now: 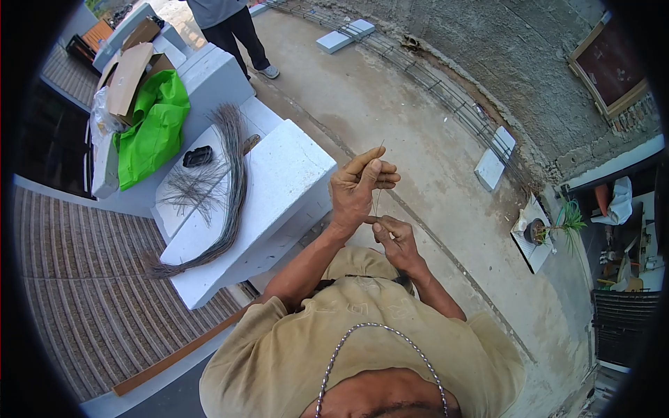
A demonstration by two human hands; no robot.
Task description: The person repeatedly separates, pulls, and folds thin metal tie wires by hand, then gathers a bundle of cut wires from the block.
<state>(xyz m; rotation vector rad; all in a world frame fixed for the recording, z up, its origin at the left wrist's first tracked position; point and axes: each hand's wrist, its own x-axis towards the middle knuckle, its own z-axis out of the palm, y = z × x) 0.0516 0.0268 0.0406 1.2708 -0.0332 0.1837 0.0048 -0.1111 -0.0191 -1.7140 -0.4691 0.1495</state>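
My left hand is raised in front of my chest, with thumb and forefinger pinched on a thin wire. Below it and slightly to the right, my right hand is closed, its thumb and forefinger pinching the lower part of the same wire. A short end of wire sticks up past my left fingertips. To the left, a long curved bundle of wire lies across white blocks. Beside the bundle are a tangle of loose wires and a small black object whose kind I cannot make out.
A green bag and cardboard rest on more blocks at upper left. A person stands beyond. A long rebar frame lies along the wall, over white blocks. A potted plant is at right.
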